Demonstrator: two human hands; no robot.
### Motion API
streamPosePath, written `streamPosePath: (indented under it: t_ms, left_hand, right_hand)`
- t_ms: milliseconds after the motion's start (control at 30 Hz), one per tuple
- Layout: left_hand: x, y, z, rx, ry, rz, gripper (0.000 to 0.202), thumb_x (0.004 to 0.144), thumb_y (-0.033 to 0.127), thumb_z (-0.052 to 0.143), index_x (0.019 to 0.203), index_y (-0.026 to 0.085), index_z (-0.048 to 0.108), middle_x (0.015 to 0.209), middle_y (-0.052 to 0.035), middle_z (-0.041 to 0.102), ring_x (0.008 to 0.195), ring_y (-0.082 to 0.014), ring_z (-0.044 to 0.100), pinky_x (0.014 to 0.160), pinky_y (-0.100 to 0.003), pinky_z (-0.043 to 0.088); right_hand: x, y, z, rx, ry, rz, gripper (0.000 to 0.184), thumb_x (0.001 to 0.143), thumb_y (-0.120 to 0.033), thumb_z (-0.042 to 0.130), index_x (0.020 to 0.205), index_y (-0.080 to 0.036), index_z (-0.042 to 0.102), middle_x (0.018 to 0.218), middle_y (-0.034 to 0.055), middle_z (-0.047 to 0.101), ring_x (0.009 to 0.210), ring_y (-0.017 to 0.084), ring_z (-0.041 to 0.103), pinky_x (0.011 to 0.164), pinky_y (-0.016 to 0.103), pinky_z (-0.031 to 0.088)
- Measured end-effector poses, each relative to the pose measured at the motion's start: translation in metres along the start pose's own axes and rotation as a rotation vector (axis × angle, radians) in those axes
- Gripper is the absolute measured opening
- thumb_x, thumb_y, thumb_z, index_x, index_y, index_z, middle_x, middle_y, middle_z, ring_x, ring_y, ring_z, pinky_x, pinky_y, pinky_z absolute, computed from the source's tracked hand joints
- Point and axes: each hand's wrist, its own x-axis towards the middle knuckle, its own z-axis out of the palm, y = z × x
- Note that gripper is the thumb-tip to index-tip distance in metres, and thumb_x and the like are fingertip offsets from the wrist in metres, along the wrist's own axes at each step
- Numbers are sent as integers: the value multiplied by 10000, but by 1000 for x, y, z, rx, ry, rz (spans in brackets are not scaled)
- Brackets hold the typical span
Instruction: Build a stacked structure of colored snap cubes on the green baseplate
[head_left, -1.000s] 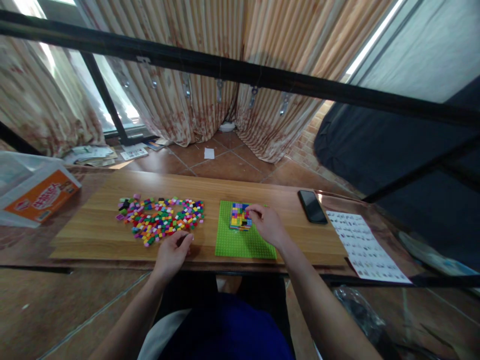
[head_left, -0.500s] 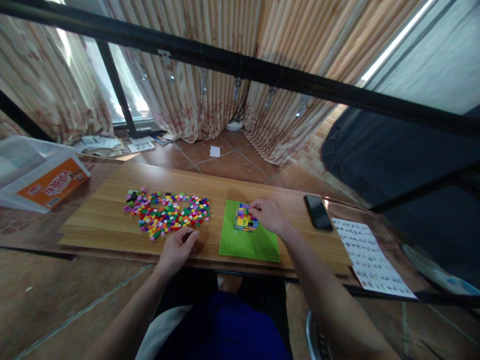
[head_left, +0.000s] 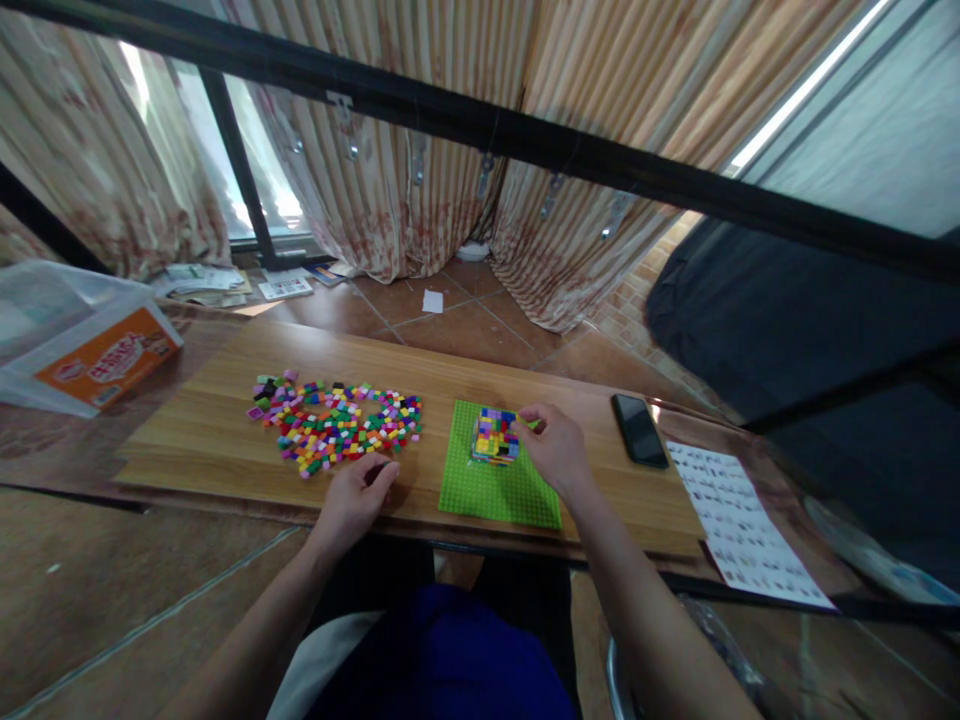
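Hovering beside one brick stack: right hand; left hand near one loose pile; both half-curled, holds unclear.

Between the scattered heap of small multicoloured plastic bricks and the flat green studded baseplate, a strip of bare brown wooden board leaves a passage, narrowed at its near end by the bare left hand. The squat block of stacked multicoloured bricks stands up from the baseplate's far half, its right side blocked by the bare right hand, though whether the fingertips touch it is hard to tell. Open board lies between that hand and the flat black phone.
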Motion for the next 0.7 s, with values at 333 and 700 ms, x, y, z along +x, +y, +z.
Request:
streamPosePath:
  t_ms: [333, 700]
  left_hand:
    - [1, -4, 1, -42, 4, -12, 303, 773, 487, 590, 698, 194, 602, 539, 31, 559, 503, -136, 528, 525, -239, 385]
    - [-1, -2, 1, 16, -11, 26, 290, 808, 466, 573, 723, 190, 602, 555, 31, 557, 526, -137, 539, 536, -238, 384]
  right_hand:
    - [4, 29, 37, 222, 90, 60, 497, 759, -408, 640, 1177, -144, 596, 1203, 148, 621, 1150, 276, 546, 1016, 461, 397]
    - [9, 25, 47, 892, -97, 399, 406, 580, -331, 765, 929, -151, 658, 778, 20, 708, 681, 160, 660, 696, 313, 547]
